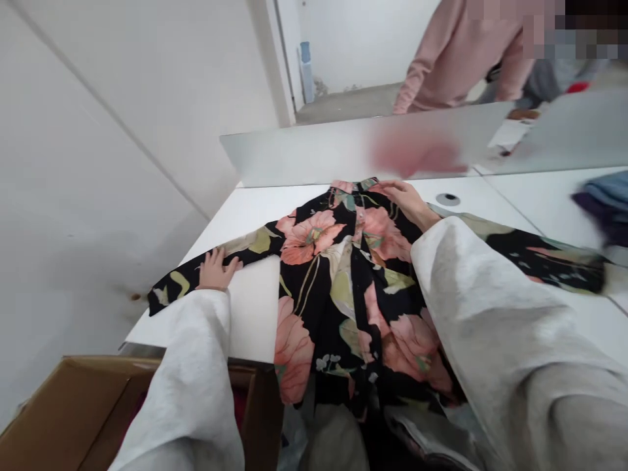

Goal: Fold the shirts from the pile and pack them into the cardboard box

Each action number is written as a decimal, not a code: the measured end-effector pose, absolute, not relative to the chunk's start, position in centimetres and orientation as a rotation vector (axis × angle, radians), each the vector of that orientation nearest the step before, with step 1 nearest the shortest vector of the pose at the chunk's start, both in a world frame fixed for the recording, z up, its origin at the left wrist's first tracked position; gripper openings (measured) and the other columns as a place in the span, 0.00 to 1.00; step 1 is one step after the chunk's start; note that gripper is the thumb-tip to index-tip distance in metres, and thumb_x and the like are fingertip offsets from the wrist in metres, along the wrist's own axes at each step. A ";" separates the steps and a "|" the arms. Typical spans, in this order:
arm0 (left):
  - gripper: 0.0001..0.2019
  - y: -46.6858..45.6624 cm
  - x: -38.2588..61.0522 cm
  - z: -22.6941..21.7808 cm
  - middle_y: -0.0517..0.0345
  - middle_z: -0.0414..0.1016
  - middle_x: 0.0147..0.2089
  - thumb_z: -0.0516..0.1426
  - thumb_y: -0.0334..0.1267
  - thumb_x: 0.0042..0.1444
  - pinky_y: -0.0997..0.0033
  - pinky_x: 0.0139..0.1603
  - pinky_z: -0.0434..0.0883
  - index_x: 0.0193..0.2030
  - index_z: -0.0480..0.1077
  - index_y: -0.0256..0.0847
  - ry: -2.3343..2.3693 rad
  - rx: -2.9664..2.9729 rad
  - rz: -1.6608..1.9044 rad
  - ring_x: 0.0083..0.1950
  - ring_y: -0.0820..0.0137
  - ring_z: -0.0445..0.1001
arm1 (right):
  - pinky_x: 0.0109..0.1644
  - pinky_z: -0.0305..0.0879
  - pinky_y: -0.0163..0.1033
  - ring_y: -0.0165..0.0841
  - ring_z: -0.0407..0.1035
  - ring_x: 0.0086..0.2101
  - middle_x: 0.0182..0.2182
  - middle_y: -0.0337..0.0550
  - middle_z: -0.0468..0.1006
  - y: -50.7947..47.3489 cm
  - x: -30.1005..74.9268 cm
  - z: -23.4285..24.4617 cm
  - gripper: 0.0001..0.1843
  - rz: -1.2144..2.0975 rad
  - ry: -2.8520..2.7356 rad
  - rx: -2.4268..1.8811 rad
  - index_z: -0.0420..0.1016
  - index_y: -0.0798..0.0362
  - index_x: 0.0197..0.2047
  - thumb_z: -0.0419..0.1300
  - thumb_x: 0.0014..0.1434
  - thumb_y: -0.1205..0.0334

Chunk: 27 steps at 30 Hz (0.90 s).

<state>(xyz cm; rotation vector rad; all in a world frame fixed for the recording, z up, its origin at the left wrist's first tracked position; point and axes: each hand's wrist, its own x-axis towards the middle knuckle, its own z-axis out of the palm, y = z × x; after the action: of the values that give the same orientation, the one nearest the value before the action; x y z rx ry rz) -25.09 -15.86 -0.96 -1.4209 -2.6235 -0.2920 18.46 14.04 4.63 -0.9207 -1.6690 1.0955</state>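
A black shirt with large pink flowers and green leaves lies spread on the white table, collar at the far side and sleeves out to both sides. Its lower end hangs over the near table edge. My left hand rests flat on the left sleeve with its fingers spread. Stretched fingers of my right hand touch the shirt at the shoulder beside the collar; the thumb is hidden. Behind my right forearm, part of the right sleeve is covered.
An open cardboard box stands below the table at the left. Along the table's back runs a frosted divider; a person in a pink top is beyond it. Folded dark and blue clothes lie at the right. A wall borders the left.
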 end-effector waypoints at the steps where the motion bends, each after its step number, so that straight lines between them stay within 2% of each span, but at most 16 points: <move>1: 0.31 -16.0 -25.2 -0.9 0.38 0.54 0.67 0.45 0.50 0.59 0.45 0.63 0.53 0.63 0.59 0.29 -2.546 -1.457 -0.329 0.68 0.48 0.51 | 0.51 0.65 0.43 0.33 0.71 0.42 0.41 0.45 0.78 12.3 19.8 5.9 0.15 1.136 -1.728 -0.920 0.74 0.55 0.43 0.58 0.54 0.58; 5: 0.20 -16.4 -25.6 -0.7 0.39 0.68 0.59 0.49 0.43 0.58 0.49 0.62 0.56 0.50 0.69 0.31 -2.297 -1.651 -0.375 0.64 0.54 0.60 | 0.46 0.67 0.41 0.32 0.72 0.38 0.38 0.44 0.79 3.8 25.9 8.5 0.14 1.142 -2.142 -0.907 0.75 0.53 0.41 0.57 0.56 0.55; 9: 0.15 -16.4 -23.7 0.3 0.44 0.71 0.56 0.52 0.42 0.56 0.44 0.61 0.56 0.45 0.70 0.36 -2.174 -1.694 -0.374 0.62 0.53 0.63 | 0.43 0.67 0.40 0.34 0.73 0.36 0.37 0.44 0.79 -4.0 31.5 6.2 0.17 0.928 -2.539 -1.000 0.75 0.53 0.44 0.51 0.61 0.53; 13: 0.18 -17.6 -15.8 3.1 0.39 0.71 0.55 0.50 0.46 0.57 0.38 0.59 0.55 0.45 0.71 0.36 -2.078 -1.997 -0.207 0.60 0.48 0.64 | 0.44 0.67 0.44 0.40 0.71 0.39 0.41 0.52 0.75 -8.2 34.6 1.7 0.22 0.554 -2.559 -1.245 0.70 0.56 0.50 0.55 0.59 0.50; 15: 0.19 -19.1 -10.0 4.6 0.45 0.72 0.54 0.48 0.49 0.59 0.47 0.60 0.57 0.47 0.71 0.39 -1.943 -2.356 -0.173 0.57 0.56 0.67 | 0.44 0.67 0.45 0.41 0.70 0.40 0.41 0.53 0.73 -9.2 34.8 0.2 0.19 0.436 -2.536 -1.247 0.71 0.56 0.46 0.58 0.57 0.51; 17: 0.17 -20.8 -4.4 5.3 0.51 0.71 0.56 0.47 0.48 0.62 0.57 0.58 0.62 0.50 0.69 0.43 -1.788 -2.674 -0.134 0.55 0.63 0.69 | 0.43 0.66 0.44 0.40 0.69 0.38 0.37 0.51 0.72 -9.8 34.6 -0.3 0.10 0.382 -2.511 -1.223 0.70 0.54 0.36 0.58 0.57 0.56; 19: 0.18 -22.3 0.2 5.2 0.53 0.69 0.58 0.49 0.47 0.61 0.60 0.56 0.64 0.56 0.65 0.46 -1.668 -2.826 -0.110 0.57 0.64 0.67 | 0.40 0.66 0.42 0.39 0.69 0.35 0.32 0.48 0.71 -10.3 34.2 0.2 0.07 0.390 -2.433 -1.230 0.66 0.52 0.30 0.55 0.58 0.59; 21: 0.24 -23.1 3.1 4.4 0.51 0.66 0.60 0.54 0.45 0.59 0.61 0.54 0.66 0.62 0.58 0.46 -1.604 -2.902 -0.091 0.58 0.62 0.66 | 0.36 0.65 0.40 0.37 0.69 0.30 0.28 0.43 0.71 -10.7 33.9 1.3 0.05 0.506 -2.287 -1.266 0.62 0.50 0.33 0.51 0.60 0.60; 23: 0.29 -23.4 4.5 3.4 0.48 0.64 0.61 0.57 0.42 0.56 0.60 0.53 0.67 0.64 0.54 0.43 -1.578 -2.913 -0.071 0.59 0.60 0.65 | 0.33 0.63 0.38 0.35 0.69 0.26 0.25 0.38 0.71 -11.3 33.6 2.8 0.03 0.655 -2.127 -1.275 0.59 0.49 0.38 0.48 0.62 0.60; 27: 0.26 -23.1 4.7 2.3 0.49 0.65 0.59 0.59 0.36 0.54 0.56 0.52 0.67 0.60 0.58 0.44 -1.514 -2.897 -0.025 0.57 0.57 0.65 | 0.34 0.63 0.38 0.35 0.70 0.29 0.30 0.39 0.73 -12.7 32.2 5.5 0.04 0.579 -1.977 -1.174 0.58 0.49 0.41 0.48 0.61 0.63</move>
<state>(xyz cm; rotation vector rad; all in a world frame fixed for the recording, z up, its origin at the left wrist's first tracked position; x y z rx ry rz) 4.67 -23.06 2.26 -2.8969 -1.5135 -0.0250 32.23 -12.65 5.45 -1.1735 -1.9765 0.5785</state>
